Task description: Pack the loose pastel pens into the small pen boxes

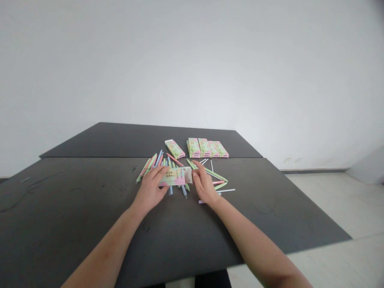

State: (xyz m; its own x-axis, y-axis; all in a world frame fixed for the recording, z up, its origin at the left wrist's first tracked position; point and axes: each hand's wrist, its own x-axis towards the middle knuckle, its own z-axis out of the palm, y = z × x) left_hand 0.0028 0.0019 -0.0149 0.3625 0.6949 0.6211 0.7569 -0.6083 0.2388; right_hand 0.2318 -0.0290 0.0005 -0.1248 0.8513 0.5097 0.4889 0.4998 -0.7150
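My left hand [151, 188] is closed around the left end of a small pink, green and yellow pen box [176, 177], held lying flat above the pens. The box's pale end flap sticks out on the right. At that flap my right hand [205, 185] is closed, its thumb and fingertips against it. Coloured pens [147, 168] in green, pink and blue lie loosely under and around the box. Several more pens and thin white sticks [226, 190] lie beside and beyond my right hand. The box's inside is hidden.
Behind the pens, several similar boxes [205, 148] lie close together, some overlapping. A single box [175, 149] with its far flap raised lies left of them. The dark table [90, 208] has a seam across it and a white wall [192, 64] behind.
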